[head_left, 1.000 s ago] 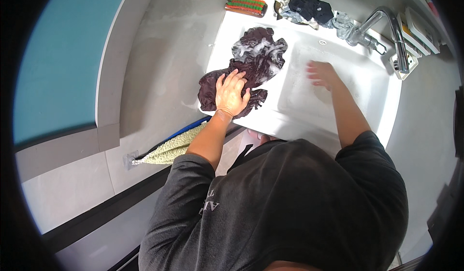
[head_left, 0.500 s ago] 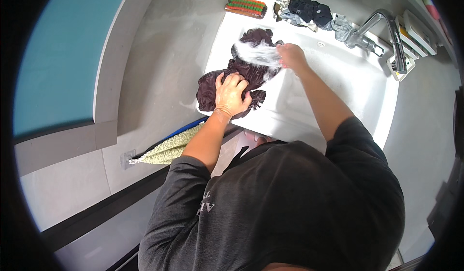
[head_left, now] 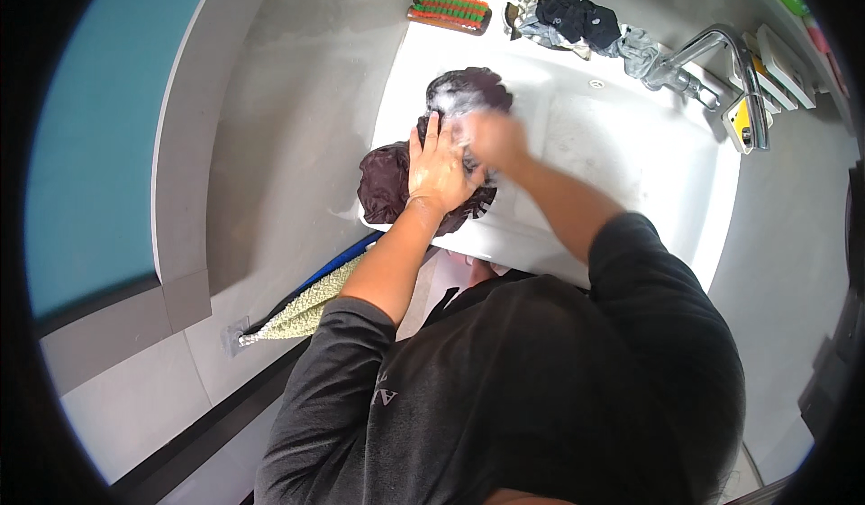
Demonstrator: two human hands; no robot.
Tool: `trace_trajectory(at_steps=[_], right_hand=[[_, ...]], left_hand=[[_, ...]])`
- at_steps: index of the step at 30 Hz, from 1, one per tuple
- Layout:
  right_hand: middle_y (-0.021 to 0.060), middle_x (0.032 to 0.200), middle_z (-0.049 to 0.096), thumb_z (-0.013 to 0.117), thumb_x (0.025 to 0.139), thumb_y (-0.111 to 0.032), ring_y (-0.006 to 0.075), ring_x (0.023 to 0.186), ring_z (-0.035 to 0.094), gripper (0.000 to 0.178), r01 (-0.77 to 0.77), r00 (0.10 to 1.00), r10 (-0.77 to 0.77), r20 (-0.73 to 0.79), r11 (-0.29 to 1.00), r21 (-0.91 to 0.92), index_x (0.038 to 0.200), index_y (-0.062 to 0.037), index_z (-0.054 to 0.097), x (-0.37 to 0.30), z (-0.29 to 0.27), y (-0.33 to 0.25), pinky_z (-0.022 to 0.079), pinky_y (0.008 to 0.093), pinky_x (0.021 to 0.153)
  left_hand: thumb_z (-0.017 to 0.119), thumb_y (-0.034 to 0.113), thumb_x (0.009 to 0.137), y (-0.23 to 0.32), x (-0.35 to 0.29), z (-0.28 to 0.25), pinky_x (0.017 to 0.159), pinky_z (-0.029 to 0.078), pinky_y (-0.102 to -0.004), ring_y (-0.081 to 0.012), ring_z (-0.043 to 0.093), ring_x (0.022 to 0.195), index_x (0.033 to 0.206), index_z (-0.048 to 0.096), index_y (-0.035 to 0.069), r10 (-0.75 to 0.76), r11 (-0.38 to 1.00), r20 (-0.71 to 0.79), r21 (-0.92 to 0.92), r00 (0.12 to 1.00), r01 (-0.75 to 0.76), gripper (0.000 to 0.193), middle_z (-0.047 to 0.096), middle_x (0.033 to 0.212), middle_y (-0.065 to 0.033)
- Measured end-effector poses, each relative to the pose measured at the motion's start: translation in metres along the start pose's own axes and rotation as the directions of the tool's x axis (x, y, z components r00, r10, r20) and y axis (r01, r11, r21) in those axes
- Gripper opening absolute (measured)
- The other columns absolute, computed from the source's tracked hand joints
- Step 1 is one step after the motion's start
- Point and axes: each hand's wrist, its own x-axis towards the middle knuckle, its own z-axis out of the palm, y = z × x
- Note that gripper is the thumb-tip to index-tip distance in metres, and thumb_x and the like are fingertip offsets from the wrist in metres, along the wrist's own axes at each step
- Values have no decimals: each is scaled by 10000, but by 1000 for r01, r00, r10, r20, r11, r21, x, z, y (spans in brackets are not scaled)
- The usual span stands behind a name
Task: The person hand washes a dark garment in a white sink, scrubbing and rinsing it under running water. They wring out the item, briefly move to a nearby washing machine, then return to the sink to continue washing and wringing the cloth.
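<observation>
A dark brown wet garment (head_left: 385,182) lies bunched on the left ledge of the white sink (head_left: 541,221). White suds (head_left: 453,100) cover part of its far half. My left hand (head_left: 439,168) presses down on the middle of the cloth, fingers outstretched. Close beside it on the right, my right hand (head_left: 496,140) is over the garment, smeared by motion. Its fingers cannot be made out, nor whether they grip any cloth.
At the back left corner sits a scrub brush (head_left: 449,13) with green and orange bristles. Dark and grey crumpled clothes (head_left: 577,21) lie along the back rim. A chrome faucet (head_left: 671,71) stands back right. A pale green towel (head_left: 311,309) hangs left of the sink.
My right hand has come left and nearer, in beside my left hand. My left hand has shifted slightly, its fingers now straighter. The garment's far part is bunched more compactly.
</observation>
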Motion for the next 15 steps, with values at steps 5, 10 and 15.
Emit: trace_trajectory(at_steps=[5,10,15], right_hand=[[120,786,614,538,899,-352,307,685,662,301,-71,997,71,3,996,-51,840,-109,705,41,-24,5,520,460,569],[143,799,653,515,904,-338,315,700,658,301,168,927,-147,344,985,-33,848,-108,701,8,-23,-11,514,479,593],[136,883,631,499,915,-301,324,819,624,324,-50,995,34,-91,984,-170,803,-56,679,53,-32,27,509,458,687]], left_hand=[[549,493,876,-5,5,22,1166,162,-521,-307,218,1455,1422,454,55,-15,998,-122,-69,992,7,706,327,1541,-131],[562,511,866,-4,-3,0,1160,177,-513,-304,238,1445,1436,425,54,13,998,-8,-57,1000,-14,744,339,1530,-136],[597,501,840,-7,1,20,1153,185,-517,-293,260,1431,1417,458,83,28,994,-165,-96,986,-45,726,376,1515,-101]])
